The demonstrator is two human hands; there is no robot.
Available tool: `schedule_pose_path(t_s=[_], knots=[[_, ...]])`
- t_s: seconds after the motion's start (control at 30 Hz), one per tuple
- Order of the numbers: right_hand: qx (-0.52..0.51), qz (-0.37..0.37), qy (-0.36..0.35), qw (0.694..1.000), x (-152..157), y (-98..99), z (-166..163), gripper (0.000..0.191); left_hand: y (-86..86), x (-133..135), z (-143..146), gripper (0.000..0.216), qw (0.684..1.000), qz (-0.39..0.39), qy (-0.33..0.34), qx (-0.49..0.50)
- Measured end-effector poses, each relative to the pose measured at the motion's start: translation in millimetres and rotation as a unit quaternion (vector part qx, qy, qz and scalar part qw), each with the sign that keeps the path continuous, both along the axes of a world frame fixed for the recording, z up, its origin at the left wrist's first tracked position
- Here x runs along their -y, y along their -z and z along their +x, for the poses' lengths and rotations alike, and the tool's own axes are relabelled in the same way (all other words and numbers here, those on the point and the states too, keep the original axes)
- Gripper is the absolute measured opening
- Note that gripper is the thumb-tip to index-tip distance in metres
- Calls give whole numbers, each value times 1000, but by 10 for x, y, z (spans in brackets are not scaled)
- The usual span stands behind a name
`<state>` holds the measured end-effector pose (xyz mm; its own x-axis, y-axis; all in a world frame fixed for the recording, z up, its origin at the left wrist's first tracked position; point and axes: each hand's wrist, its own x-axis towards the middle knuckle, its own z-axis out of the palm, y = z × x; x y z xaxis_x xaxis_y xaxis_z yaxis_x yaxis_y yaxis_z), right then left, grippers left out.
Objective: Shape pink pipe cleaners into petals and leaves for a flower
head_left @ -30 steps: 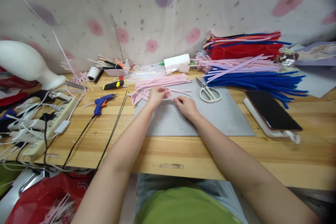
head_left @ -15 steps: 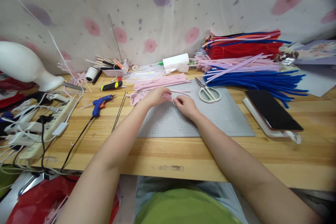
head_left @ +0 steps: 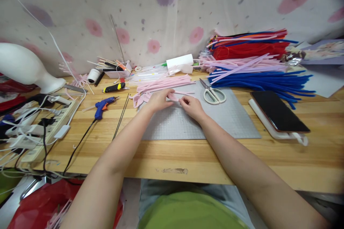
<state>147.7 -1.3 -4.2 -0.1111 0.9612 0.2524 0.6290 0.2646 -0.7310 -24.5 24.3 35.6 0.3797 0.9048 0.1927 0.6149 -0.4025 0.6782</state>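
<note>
My left hand (head_left: 162, 100) is closed around a looped pink pipe cleaner (head_left: 173, 97), held just above the grey cutting mat (head_left: 182, 125). At the right end of that loop, the fingertips of my right hand (head_left: 190, 106) are pinched together on the same pipe cleaner. Behind my hands lies a bundle of straight pink pipe cleaners (head_left: 163, 83). Shaped pink pipe cleaner pieces (head_left: 139, 99) rest to the left of my left hand. Scissors with pale handles (head_left: 214, 94) lie to the right, their blades partly spread.
On the left are a blue glue gun (head_left: 103, 106), a yellow-black utility knife (head_left: 114, 87), thin dark wires (head_left: 121, 117) and a cabled power strip (head_left: 51, 128). On the right are blue pipe cleaners (head_left: 258, 81) and a phone (head_left: 279, 111) on a white object.
My left hand has opened its grip slightly, and more of the pink loop shows. My right hand has shifted a little to the right. The other things stay put.
</note>
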Motion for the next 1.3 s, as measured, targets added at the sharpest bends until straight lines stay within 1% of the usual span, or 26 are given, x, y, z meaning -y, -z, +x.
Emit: schedule_pose_path(t_s=[0.07, 0.13, 0.2, 0.23, 0.33, 0.47, 0.53, 0.6, 0.67, 0.7, 0.77, 0.87, 0.93, 1.0, 1.1, 1.13, 1.17, 1.2, 1.23, 1.27, 1.3], knots=[[0, -4, 10, 1000, -2, -1, 1, 25, -18, -12, 0, 45, 993, -57, -39, 94], [-2, -6, 10, 1000, 4, 3, -2, 26, -31, -38, 6, 35, 976, -125, -69, 166], [-5, -9, 0, 1000, 15, 12, -7, 26, -26, -74, 18, 21, 963, -173, -72, 193], [-7, -13, -6, 1000, 21, 16, -9, 27, -15, -95, 25, 16, 962, -182, -72, 191], [-24, -30, -21, 999, 35, 22, -10, 30, 40, -155, 50, 9, 971, -156, -82, 159], [-50, -67, -25, 996, 32, 18, -9, 27, 92, -194, 103, 13, 984, -103, -90, 116], [-55, -77, -11, 995, 22, 20, -8, 24, 92, -184, 132, 18, 981, -112, -100, 119], [-54, -71, 5, 996, 13, 26, -5, 23, 81, -160, 151, 29, 974, -143, -106, 140], [-51, -58, 11, 997, 9, 33, 0, 25, 72, -138, 159, 36, 969, -176, -91, 150], [-52, -55, 9, 997, 8, 37, 2, 25, 70, -131, 161, 36, 967, -187, -82, 151], [-57, -61, 7, 996, 9, 44, 4, 26, 77, -129, 166, 28, 964, -200, -79, 156], [-56, -81, -2, 995, 5, 57, 1, 31, 109, -138, 194, 17, 955, -199, -117, 186], [-50, -82, -8, 995, 0, 65, -2, 34, 132, -135, 228, 15, 951, -195, -136, 197], [-39, -77, -6, 996, -3, 70, -3, 34, 132, -121, 258, 16, 952, -192, -137, 195], [-6, -70, 13, 997, -1, 70, 5, 34, 45, -116, 227, 27, 960, -192, -118, 169], [4, -71, 22, 997, 2, 68, 9, 35, -7, -130, 180, 34, 964, -188, -118, 149], [13, -73, 31, 997, 5, 65, 13, 35, -65, -152, 111, 42, 968, -168, -138, 123], [22, -75, 38, 996, 8, 61, 16, 36, -121, -183, 24, 44, 974, -130, -166, 79], [31, -77, 42, 996, 11, 55, 17, 37, -170, -219, -78, 44, 977, -88, -196, 9], [41, -79, 43, 995, 14, 48, 15, 39, -204, -256, -186, 41, 969, -60, -229, -75], [52, -79, 44, 995, 17, 40, 10, 40, -220, -291, -292, 36, 954, -50, -250, -160]])
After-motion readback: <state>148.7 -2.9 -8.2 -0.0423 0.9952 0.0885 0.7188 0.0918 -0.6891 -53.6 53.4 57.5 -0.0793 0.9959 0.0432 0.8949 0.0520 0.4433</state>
